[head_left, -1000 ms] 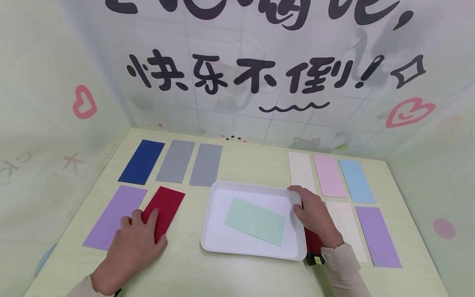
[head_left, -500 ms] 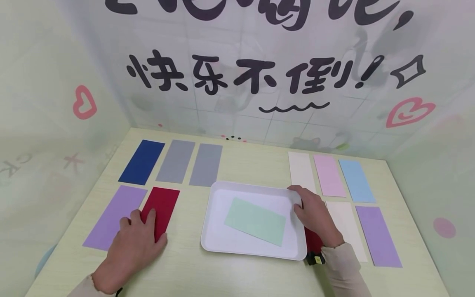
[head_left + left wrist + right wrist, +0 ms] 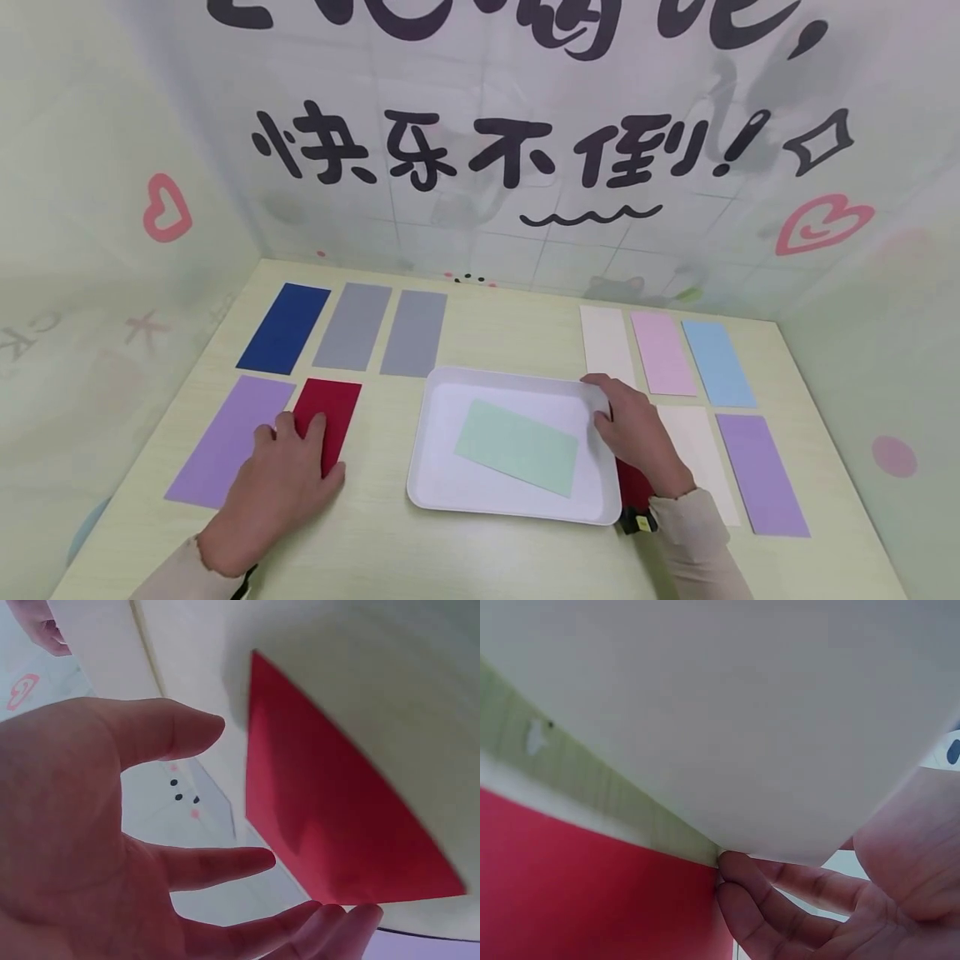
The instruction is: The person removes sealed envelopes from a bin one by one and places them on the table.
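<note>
My left hand [image 3: 277, 475] lies over a red rectangular card [image 3: 333, 408] at the left of the table. In the left wrist view its fingers are spread and fairly straight, the lower fingertips right at the edge of the red card [image 3: 322, 795]. A purple card [image 3: 225, 433] is partly covered by this hand. My right hand [image 3: 637, 429] grips the right rim of a white tray [image 3: 435, 479], thumb over the inside and fingers outside. Inside the tray lies a pale green card [image 3: 517, 448], at an angle. Another red card [image 3: 630, 483] shows partly under the right wrist.
Behind the left hand lie a dark blue card [image 3: 283, 329] and two grey cards [image 3: 352, 327]. On the right are two off-white cards [image 3: 606, 337], a pink card [image 3: 663, 354], a light blue card [image 3: 718, 364] and a purple card [image 3: 763, 475]. Printed white sheeting [image 3: 480, 242] encloses the table [image 3: 517, 308].
The red card under the left hand has slid slightly left and turned straighter beside the purple card. The left hand has since shifted a little right. Right hand and tray stay put.
</note>
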A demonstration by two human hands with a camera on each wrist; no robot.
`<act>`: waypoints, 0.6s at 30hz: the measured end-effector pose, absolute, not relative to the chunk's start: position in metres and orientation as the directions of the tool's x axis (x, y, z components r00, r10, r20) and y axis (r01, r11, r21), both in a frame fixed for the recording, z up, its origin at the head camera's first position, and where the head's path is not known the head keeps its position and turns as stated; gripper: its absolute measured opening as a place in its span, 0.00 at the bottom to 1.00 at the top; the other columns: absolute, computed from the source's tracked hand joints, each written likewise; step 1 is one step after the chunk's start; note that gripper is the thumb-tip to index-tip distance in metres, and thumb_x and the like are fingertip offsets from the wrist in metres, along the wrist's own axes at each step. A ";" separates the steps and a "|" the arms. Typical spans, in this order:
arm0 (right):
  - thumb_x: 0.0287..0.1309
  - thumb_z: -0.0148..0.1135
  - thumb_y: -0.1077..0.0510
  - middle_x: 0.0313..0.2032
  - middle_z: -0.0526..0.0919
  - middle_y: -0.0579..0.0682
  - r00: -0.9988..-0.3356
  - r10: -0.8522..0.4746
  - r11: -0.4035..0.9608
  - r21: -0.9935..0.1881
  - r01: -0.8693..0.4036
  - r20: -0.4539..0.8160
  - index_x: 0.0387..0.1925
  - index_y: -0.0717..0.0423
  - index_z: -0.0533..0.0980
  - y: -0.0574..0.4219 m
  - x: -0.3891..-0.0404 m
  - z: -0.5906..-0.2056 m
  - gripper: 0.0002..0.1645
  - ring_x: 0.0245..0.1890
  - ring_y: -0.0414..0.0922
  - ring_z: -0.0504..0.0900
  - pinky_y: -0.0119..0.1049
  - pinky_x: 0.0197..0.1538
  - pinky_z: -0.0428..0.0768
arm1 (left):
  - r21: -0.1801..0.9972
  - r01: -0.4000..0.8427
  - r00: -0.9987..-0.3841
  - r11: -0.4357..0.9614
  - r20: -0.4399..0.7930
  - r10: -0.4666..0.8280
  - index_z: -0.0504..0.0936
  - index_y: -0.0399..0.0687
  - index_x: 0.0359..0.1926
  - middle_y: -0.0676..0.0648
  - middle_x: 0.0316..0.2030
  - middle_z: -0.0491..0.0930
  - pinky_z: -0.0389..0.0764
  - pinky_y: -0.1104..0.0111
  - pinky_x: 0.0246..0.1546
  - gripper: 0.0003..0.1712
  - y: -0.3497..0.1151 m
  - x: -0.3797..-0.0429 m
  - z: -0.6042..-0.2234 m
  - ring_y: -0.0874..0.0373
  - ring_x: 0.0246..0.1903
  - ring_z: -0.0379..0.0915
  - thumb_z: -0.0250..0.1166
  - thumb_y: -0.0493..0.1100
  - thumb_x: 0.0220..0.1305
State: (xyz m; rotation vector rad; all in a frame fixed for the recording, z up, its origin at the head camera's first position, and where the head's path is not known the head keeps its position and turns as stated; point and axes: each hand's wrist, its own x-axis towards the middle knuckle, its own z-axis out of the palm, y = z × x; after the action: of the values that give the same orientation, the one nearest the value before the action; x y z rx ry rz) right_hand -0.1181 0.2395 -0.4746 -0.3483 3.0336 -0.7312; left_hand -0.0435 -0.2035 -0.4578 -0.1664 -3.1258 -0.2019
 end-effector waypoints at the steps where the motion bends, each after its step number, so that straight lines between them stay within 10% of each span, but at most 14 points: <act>1: 0.58 0.62 0.67 0.52 0.80 0.58 -0.975 -0.216 0.866 -0.452 -0.215 0.051 0.61 0.52 0.72 0.239 -0.118 -0.475 0.29 0.38 0.49 0.78 0.39 0.33 0.78 | 0.126 0.117 -0.993 0.985 0.018 0.116 0.71 0.29 0.55 0.24 0.43 0.65 0.78 0.49 0.19 0.36 -0.201 -0.046 -0.456 0.28 0.39 0.64 0.68 0.50 0.52; 10: 0.58 0.62 0.67 0.52 0.80 0.57 -0.976 -0.212 0.865 -0.454 -0.214 0.057 0.61 0.51 0.73 0.239 -0.117 -0.475 0.28 0.37 0.48 0.78 0.38 0.32 0.78 | 0.045 0.303 -0.952 0.952 0.065 0.300 0.74 0.34 0.60 0.30 0.53 0.71 0.82 0.50 0.37 0.36 -0.156 -0.078 -0.425 0.32 0.48 0.70 0.69 0.51 0.54; 18: 0.58 0.63 0.68 0.51 0.80 0.57 -0.974 -0.221 0.866 -0.446 -0.224 0.060 0.61 0.52 0.72 0.239 -0.118 -0.475 0.29 0.36 0.48 0.77 0.37 0.32 0.77 | -0.072 0.493 -0.868 0.867 0.032 0.496 0.74 0.42 0.63 0.36 0.55 0.72 0.84 0.61 0.32 0.42 -0.101 -0.089 -0.408 0.42 0.49 0.72 0.74 0.57 0.51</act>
State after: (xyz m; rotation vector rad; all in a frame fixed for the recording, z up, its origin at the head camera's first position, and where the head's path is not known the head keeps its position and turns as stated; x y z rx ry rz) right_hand -0.1185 0.2391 -0.4747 -0.3622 3.0417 -0.7290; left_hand -0.0893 -0.1008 -0.4078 -0.7925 -2.9876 0.0952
